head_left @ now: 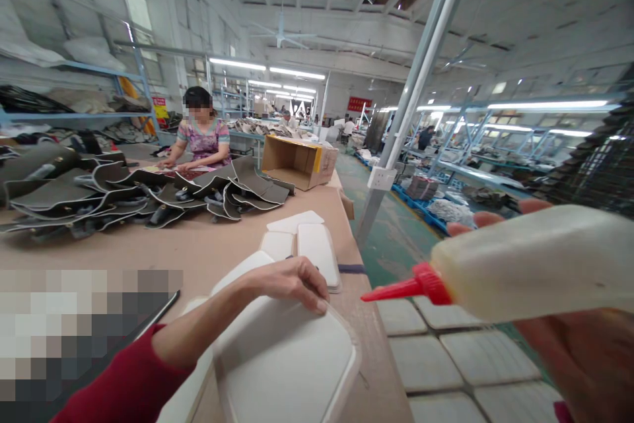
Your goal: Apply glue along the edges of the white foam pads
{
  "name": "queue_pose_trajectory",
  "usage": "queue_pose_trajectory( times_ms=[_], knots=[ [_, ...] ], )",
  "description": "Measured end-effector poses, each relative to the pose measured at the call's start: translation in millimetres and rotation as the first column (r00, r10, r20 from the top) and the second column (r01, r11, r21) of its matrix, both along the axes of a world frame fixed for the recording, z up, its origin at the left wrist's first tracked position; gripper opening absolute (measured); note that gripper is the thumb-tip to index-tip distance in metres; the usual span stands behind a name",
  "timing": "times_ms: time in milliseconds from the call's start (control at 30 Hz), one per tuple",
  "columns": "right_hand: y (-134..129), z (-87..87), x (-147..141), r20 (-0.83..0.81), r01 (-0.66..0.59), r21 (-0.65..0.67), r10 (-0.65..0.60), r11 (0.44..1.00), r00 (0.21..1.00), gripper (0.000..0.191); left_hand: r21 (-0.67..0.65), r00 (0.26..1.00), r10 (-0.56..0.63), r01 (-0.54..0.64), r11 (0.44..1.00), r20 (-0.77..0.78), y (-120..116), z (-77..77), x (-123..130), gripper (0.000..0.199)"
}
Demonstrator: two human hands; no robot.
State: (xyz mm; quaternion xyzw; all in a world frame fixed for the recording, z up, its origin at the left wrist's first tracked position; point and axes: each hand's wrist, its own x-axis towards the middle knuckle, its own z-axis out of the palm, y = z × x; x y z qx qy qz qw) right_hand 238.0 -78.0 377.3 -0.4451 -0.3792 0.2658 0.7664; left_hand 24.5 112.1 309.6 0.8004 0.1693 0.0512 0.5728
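Observation:
My left hand rests with curled fingers on the far edge of a large white padded panel lying on the brown worktable; a red sleeve covers that arm. My right hand holds a translucent squeeze bottle sideways, close to the camera, its red nozzle pointing left toward the panel. More white panels lie stacked just beyond my left hand.
Dark grey cut pieces are piled across the table's far left, where a seated person works. An open cardboard box stands at the far end. White panels cover a lower surface on the right. A slanted metal post rises beside the table.

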Motion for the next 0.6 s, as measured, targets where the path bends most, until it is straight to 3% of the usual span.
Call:
queue_pose_trajectory(
  times_ms=[133, 267, 367, 600],
  knots=[
    [13, -2.3, -7, -0.04, -0.11, -0.007, 0.11, 0.994, 0.993, 0.032, -0.017, 1.0, -0.009, 0.009, 1.0, 0.015, -3, 4.8, -2, 0.03],
    [25, -23.1, 8, -0.085, -0.266, 0.003, 0.265, 0.964, 0.96, 0.052, 0.002, 0.999, -0.03, 0.03, 1.0, 0.024, -8, 13.1, -4, 0.032],
    [30, -35.2, 17, -0.055, -0.283, 0.024, 0.284, 0.959, 0.957, 0.068, -0.008, 0.998, -0.056, 0.056, 0.998, 0.01, -12, 19.1, -4, 0.033],
    [35, -42.5, 20, -0.085, -0.259, -0.001, 0.258, 0.966, 0.962, 0.061, -0.054, 0.996, -0.087, 0.088, 0.995, 0.018, -11, 20.6, -1, 0.035]
  ],
)
